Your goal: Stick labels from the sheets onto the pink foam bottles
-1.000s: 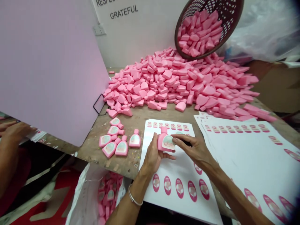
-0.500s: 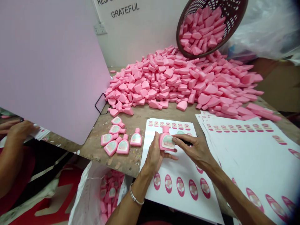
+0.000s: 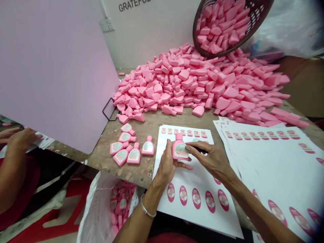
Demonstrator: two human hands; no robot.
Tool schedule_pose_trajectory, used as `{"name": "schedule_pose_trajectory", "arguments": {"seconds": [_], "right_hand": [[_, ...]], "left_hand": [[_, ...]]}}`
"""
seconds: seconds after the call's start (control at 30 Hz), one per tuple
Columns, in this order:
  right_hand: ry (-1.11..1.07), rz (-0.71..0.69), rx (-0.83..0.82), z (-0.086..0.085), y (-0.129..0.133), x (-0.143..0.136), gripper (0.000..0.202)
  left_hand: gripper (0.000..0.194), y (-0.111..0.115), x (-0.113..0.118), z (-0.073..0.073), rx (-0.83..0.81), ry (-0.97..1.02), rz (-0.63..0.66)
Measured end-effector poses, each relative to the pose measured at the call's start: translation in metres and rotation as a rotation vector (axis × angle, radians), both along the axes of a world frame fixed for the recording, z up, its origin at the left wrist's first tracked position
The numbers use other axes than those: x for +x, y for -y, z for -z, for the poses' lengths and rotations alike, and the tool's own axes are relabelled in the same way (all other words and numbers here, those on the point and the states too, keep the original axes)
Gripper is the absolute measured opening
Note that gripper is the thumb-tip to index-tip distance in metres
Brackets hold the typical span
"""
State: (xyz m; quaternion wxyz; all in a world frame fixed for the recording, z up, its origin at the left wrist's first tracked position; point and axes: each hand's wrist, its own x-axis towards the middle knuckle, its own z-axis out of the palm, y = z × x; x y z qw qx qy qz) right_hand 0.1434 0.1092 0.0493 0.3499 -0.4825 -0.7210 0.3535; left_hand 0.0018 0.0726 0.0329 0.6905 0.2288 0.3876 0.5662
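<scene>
A small pink bottle (image 3: 180, 148) with a pale green and white label on its front is upright over a white sticker sheet (image 3: 199, 222). My left hand (image 3: 167, 162) holds it from the left and below. The fingertips of my right hand (image 3: 215, 157) press on the right edge of the label, and a dark slim object (image 3: 202, 151) shows between its fingers. Pink and white stickers line the top and bottom of the sheet. To the left, several labelled pink bottles (image 3: 133, 155) lie on the brown table (image 3: 144, 172).
A large heap of plain pink bottles (image 3: 174, 81) spreads behind, below a tilted brown basket (image 3: 263, 17). More sticker sheets (image 3: 268, 162) lie right. A pink panel (image 3: 55, 74) stands left, beside another person's hand (image 3: 21, 138). A white sack (image 3: 93, 209) holds bottles below.
The view has shifted slightly, with the basket now higher and further right. Both hands keep their hold around the bottle, and my right fingertips remain at the label's right edge.
</scene>
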Motion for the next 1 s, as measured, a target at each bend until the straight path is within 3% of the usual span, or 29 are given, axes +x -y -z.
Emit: {"name": "schedule_pose_trajectory", "arguments": {"seconds": [0.47,0.67,0.8,0.87,1.0], "right_hand": [[0.06,-0.024,0.1,0.0,-0.002,-0.005,0.023],[0.39,-0.071,0.343,-0.004,-0.005,0.0,0.025],[0.603,0.211,0.533,-0.006,-0.015,0.019,0.034],[0.488,0.247,0.465,-0.003,-0.019,0.024,0.039],[0.196,-0.014,0.097,0.011,-0.021,0.009,0.07]], "left_hand": [[0.034,0.005,-0.009,-0.003,0.144,-0.123,0.07],[0.03,0.005,-0.009,-0.004,0.141,-0.074,0.082],[0.024,0.007,-0.009,-0.01,0.129,0.038,0.09],[0.023,0.008,-0.008,-0.012,0.109,0.063,0.079],[0.043,0.011,0.001,-0.01,0.037,0.084,0.133]]}}
